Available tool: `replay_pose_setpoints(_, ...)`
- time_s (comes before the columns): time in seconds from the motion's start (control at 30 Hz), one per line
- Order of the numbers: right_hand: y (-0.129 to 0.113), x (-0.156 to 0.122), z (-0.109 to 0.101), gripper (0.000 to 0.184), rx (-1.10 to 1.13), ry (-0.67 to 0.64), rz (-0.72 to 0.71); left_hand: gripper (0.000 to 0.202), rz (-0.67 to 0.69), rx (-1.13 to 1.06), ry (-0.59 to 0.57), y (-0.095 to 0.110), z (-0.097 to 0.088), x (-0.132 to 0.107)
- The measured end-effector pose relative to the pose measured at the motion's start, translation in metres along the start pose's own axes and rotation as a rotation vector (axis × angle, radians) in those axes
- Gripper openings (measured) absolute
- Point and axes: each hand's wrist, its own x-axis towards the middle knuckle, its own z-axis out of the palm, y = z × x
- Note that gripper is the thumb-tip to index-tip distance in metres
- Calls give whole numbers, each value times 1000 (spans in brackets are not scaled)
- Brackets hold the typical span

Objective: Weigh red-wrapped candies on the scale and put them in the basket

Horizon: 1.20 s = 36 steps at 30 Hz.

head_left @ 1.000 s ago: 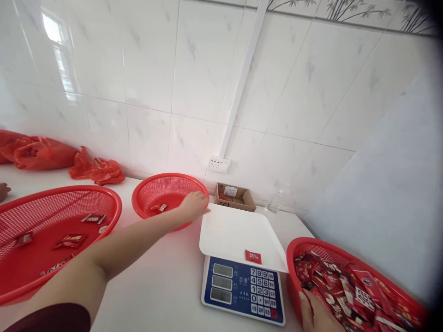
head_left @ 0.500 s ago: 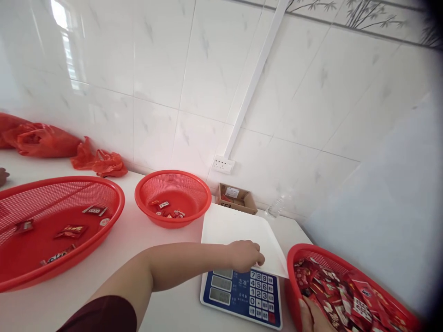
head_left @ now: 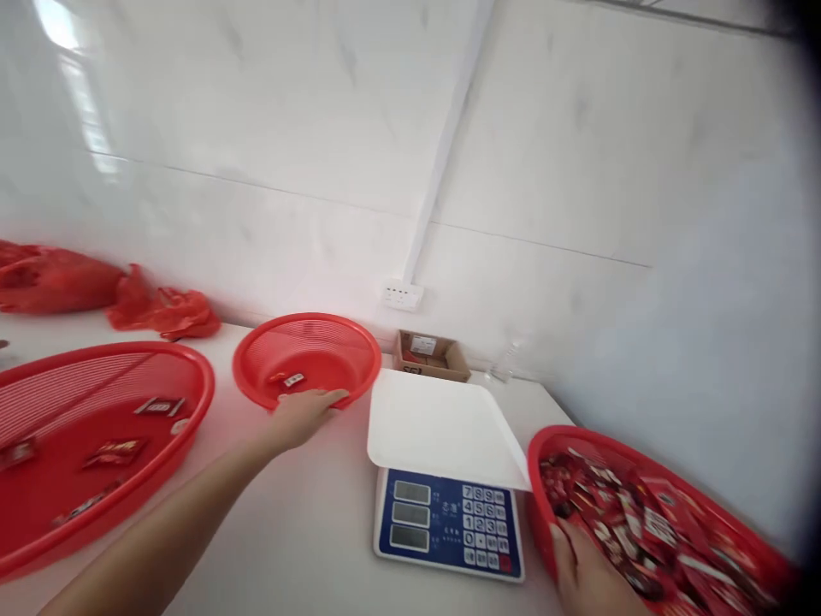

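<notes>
My left hand [head_left: 301, 415] reaches across the white table to the near rim of the small red basket [head_left: 350, 340]. Its fingers lie stretched over the rim, palm down, and no packet shows in it. Inside that basket lie a few small packets [head_left: 293, 379]. The white tray [head_left: 442, 423] of the blue scale [head_left: 449, 524] is bare. My right hand [head_left: 587, 575] rests at the near edge of a red basket of packets [head_left: 647, 522], at the lower right. Its fingers are buried among the red packets, so its grip is hidden.
A large red basket [head_left: 192, 376] with a few packets stands at the left. Red plastic bags [head_left: 160, 310] lie by the tiled wall. A small cardboard box [head_left: 429, 355] and a clear bottle [head_left: 504, 364] stand behind the scale, below a wall socket [head_left: 401, 296].
My left hand went from the small basket to the scale tray, then back to the basket's rim. The red packet that lay on the tray is gone. The view is blurred now.
</notes>
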Motion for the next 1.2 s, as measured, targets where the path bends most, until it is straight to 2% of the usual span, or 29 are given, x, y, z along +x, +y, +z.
replay_pose_setpoints(0.07, -16, -9, -17, 53, 25, -72, 102, 41, -25, 16, -7, -19, -5, -7)
replay_pose_setpoints(0.13, -26, -12, -26, 50, 32, -75, 126, 46, -22, 19, -22, -38, -8, -5)
replay_pose_setpoints(0.2, -30, -12, -28, 49, 35, -57, 143, 47, -45, 31, -4, -54, -6, 1)
replay_pose_setpoints(0.27, -29, -11, -27, 49, 38, -48, 154, 47, -26, 44, 60, -61, -3, 5)
replay_pose_setpoints(0.43, -22, -12, -18, 52, 54, -80, 177, 35, -25, 58, 179, -53, 6, -3)
replay_pose_setpoints(0.5, -16, -9, -11, 54, 66, -63, 132, 35, -91, 70, 244, -52, 8, -2)
replay_pose_setpoints(0.6, -8, -4, -1, 53, 80, 20, 90, 41, -215, 84, 401, -52, 4, 4)
replay_pose_setpoints(0.67, -6, -4, 1, 49, 91, 60, 90, 44, -247, 79, 506, -48, 3, 7)
replay_pose_setpoints(0.77, -7, -5, -8, 46, 149, 12, 96, 45, -149, 57, 552, -41, 9, 5)
replay_pose_setpoints(0.83, -6, -3, -18, 46, 237, -73, 64, 39, 51, 165, 445, -43, 18, 1)
replay_pose_setpoints(0.87, -4, -2, -23, 47, 291, -124, 39, 38, 90, 238, 446, -46, 23, -1)
replay_pose_setpoints(0.93, 3, 2, -34, 48, 398, -220, -17, 39, 104, 241, 467, -57, 30, -3)
replay_pose_setpoints(1.0, 15, 5, -43, 48, 477, -282, -40, 42, 76, 272, 512, -67, 31, -5)
replay_pose_setpoints(1.07, 28, 12, -49, 49, 538, -313, -18, 41, 42, 219, 568, -69, 29, -7)
replay_pose_setpoints(1.13, 40, 22, -53, 50, 561, -320, 35, 35, 55, 71, 690, -57, 29, -11)
replay_pose_setpoints(1.2, 48, 36, -52, 50, 482, -289, 56, 28, 156, -116, 789, -34, 34, -18)
